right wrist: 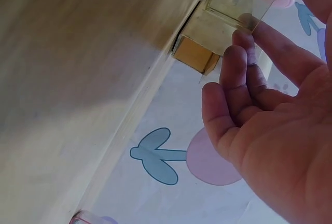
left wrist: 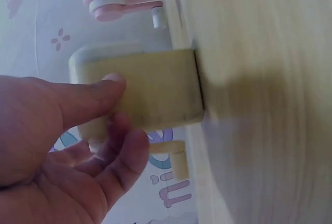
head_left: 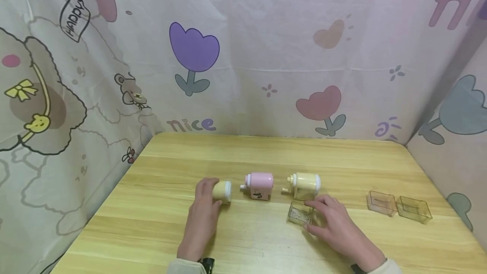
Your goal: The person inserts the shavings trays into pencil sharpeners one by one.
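My left hand (head_left: 201, 212) holds a yellow crank pencil sharpener (head_left: 220, 191) with a white rim. The left wrist view shows the thumb on the body of that sharpener (left wrist: 155, 86) and its crank (left wrist: 179, 163) below the fingers. With thumb and fingers, my right hand (head_left: 335, 225) pinches a small see-through drawer (head_left: 298, 214) with bits like shavings inside. Just behind this drawer stands a second yellow sharpener (head_left: 307, 184). Its lower opening (right wrist: 194, 54) shows in the right wrist view. Whether the drawer touches the table I cannot tell.
A pink crank sharpener (head_left: 261, 185) stands between the two yellow ones. To the right, a pinkish see-through drawer (head_left: 381, 203) and a yellowish one (head_left: 414, 209) lie side by side on the wooden table (head_left: 258, 155). Printed cloth (head_left: 243, 45) hangs behind and at both sides.
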{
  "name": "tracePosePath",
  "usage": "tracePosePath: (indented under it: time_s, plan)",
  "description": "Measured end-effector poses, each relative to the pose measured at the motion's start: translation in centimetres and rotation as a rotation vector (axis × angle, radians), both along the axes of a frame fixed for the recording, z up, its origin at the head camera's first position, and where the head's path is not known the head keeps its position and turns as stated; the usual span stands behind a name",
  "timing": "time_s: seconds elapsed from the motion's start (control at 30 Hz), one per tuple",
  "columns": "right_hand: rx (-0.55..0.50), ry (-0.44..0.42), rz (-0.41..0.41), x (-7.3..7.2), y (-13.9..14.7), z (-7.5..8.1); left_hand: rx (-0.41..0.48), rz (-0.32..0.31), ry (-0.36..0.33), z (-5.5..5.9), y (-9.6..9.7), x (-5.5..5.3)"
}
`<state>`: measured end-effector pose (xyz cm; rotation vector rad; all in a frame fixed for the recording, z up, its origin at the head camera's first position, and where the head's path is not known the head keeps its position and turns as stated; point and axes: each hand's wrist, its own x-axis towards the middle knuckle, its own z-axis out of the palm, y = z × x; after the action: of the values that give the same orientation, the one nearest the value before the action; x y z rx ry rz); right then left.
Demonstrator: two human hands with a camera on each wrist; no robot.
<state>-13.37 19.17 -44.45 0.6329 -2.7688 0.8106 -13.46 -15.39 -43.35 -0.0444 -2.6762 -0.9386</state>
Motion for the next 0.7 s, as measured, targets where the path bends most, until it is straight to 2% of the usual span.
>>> tracePosePath:
  time_s: [0.13, 0.37, 0.5, 0.7]
  plan:
    - [0.004, -0.013, -0.003, 0.0, 0.1, 0.1, 0.035, -0.051, -0.017, 0.5, -0.3, 0.5]
    - [0.006, -0.001, 0.005, -0.2, 0.2, 0.2, 0.088, -0.214, -0.105, 1.7, 0.4, 1.3]
    - [0.006, -0.001, 0.008, -0.1, 0.2, 0.2, 0.105, -0.285, -0.103, 1.8, 1.6, 1.5]
    - [0.002, -0.008, 0.011, 0.0, 0.0, 0.1, 0.099, -0.335, -0.089, 1.4, 3.4, 1.9]
